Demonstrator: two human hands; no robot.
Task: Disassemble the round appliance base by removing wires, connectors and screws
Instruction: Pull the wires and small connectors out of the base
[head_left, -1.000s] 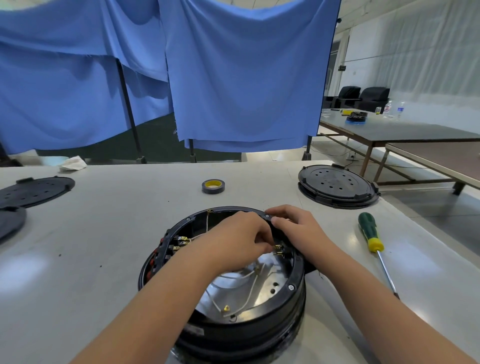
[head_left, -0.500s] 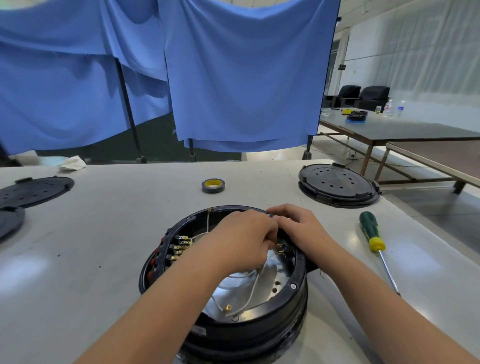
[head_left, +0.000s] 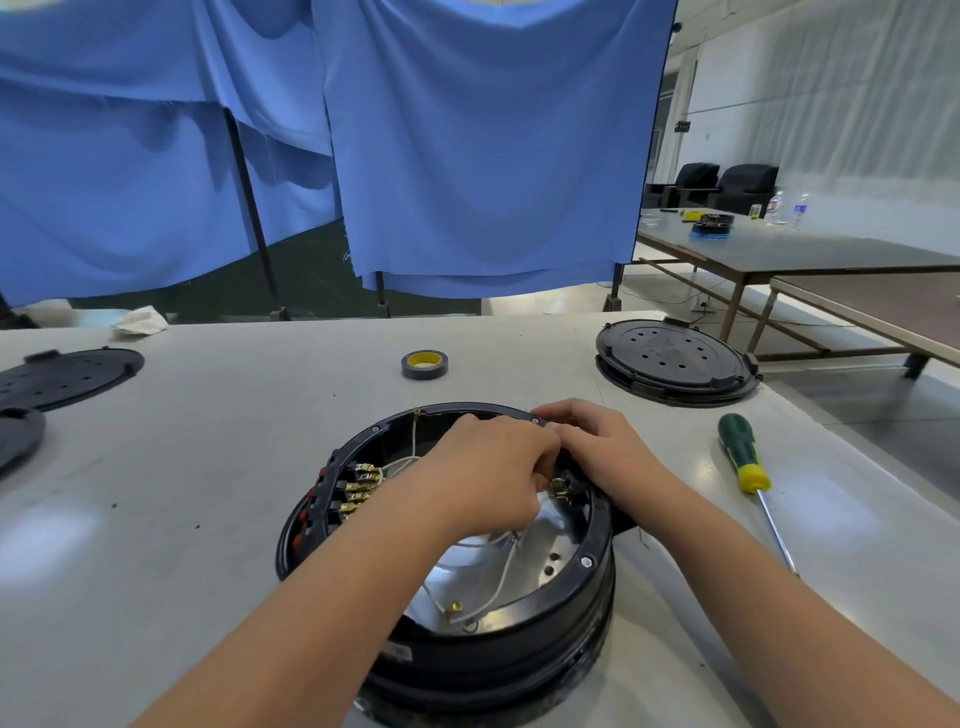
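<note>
Right now my left hand (head_left: 483, 467) has its fingers curled shut over a brass connector (head_left: 558, 486) at the round black base (head_left: 467, 649)'s two o'clock inner wall, while my right hand (head_left: 608, 457) clamps the glossy rim there. Best, I judge, to wiggle the spade terminal straight off, sparing the thin white wires (head_left: 498, 577) across the shiny metal plate; the green-handled screwdriver (head_left: 743, 462) lies at three o'clock on the surface (head_left: 208, 467).

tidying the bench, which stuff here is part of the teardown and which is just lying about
In use: base, its wires, brass connectors, rim screws, left hand, right hand, screwdriver.
Lying about: tape, black lids, rag.
</note>
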